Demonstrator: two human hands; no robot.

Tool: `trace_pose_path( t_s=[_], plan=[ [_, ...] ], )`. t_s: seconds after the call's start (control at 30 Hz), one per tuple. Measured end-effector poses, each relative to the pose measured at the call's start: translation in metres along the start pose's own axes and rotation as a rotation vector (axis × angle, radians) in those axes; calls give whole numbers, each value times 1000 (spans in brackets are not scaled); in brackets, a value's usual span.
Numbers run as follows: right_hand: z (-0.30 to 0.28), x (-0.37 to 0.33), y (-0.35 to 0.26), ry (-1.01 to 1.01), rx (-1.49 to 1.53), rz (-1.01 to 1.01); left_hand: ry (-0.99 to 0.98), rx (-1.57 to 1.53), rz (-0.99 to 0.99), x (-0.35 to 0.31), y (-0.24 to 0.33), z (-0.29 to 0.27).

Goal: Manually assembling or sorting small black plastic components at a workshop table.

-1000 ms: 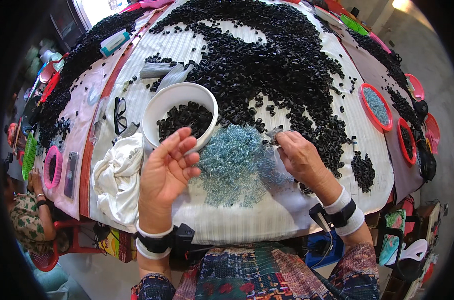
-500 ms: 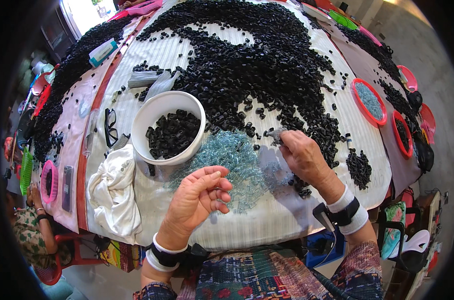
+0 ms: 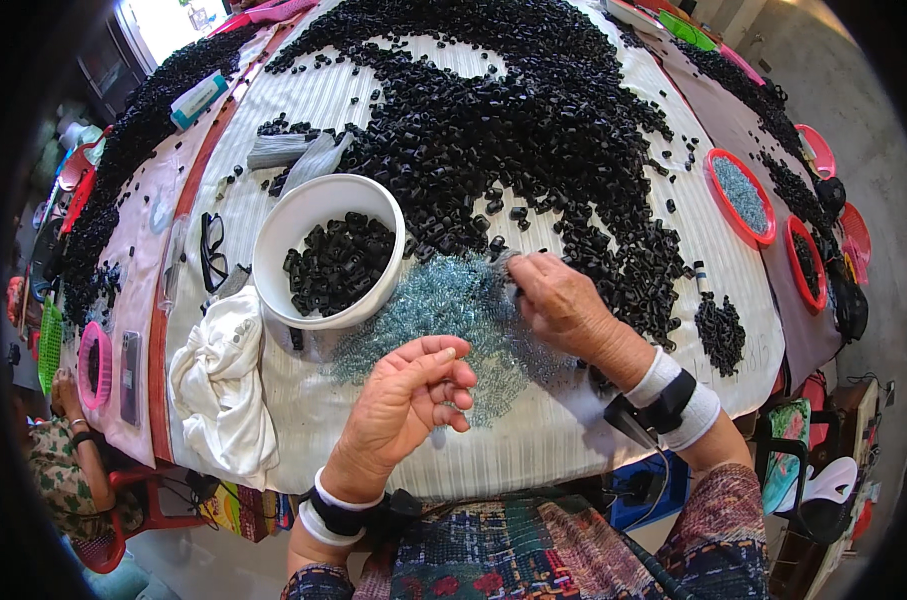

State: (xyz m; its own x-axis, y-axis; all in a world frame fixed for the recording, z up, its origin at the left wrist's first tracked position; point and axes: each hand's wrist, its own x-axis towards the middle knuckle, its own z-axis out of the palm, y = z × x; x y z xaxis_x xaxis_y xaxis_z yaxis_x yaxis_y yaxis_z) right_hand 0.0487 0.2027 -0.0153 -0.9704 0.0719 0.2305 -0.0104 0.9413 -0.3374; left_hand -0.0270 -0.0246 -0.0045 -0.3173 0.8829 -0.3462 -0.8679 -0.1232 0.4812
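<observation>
the grip of the right hand (image 3: 563, 303) is closed, thumb and fingers pinching a small grey bundle (image 3: 504, 259) just above the far right edge of a pale-blue heap (image 3: 438, 310). the left hand (image 3: 398, 405) hangs over the near side of that heap, palm turned inward, fingers half curled and the thumb close to the forefinger; whether it pinches anything cannot be told. faint handwritten marks (image 3: 755, 360) show on the table's striped off-white cover (image 3: 413, 470), toward its near right corner; the printing on a teal and white packet (image 3: 199, 100) at the far left is too small to read. the heap is made of tiny, glassy-looking pieces that glint and thin out toward the person. beyond it spreads a broad mass of black pieces (image 3: 513, 120), short, chunky and slightly shiny, like moulded plastic. more of these lie in a smooth round white tub (image 3: 306, 206), just left of the heap. behind the tub rest two grey bunches (image 3: 283, 151) of fine straight strands. a crumpled white cloth (image 3: 223, 385), soft and deeply folded, and dark-framed glasses (image 3: 213, 252) lie to the left; at the right, a red-rimmed tray (image 3: 767, 238) holds similar pale-blue pieces.
</observation>
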Motion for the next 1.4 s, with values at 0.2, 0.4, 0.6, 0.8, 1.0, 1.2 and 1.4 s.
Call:
trace_pose_path(
  t_s=[0.2,0.4,0.6,0.8,1.0,1.2,1.4],
  plan=[
    [-32,-30,13,-4,30,63,14,8,39,-2,-4,-1],
    [-34,-58,17,103,-30,0,-1,13,15,2,-13,7],
    [-52,-90,12,94,86,78,9,37,19,-2,-15,10],
    [-30,-84,5,18,-153,118,-16,63,-14,6,-23,19],
    [-19,-79,5,57,-72,-96,3,86,-41,8,-26,22],
    [-23,-77,14,147,12,-21,7,111,-47,9,-28,20],
    [-41,-68,-20,277,56,-181,55,174,-42,15,-35,38]
  ],
)
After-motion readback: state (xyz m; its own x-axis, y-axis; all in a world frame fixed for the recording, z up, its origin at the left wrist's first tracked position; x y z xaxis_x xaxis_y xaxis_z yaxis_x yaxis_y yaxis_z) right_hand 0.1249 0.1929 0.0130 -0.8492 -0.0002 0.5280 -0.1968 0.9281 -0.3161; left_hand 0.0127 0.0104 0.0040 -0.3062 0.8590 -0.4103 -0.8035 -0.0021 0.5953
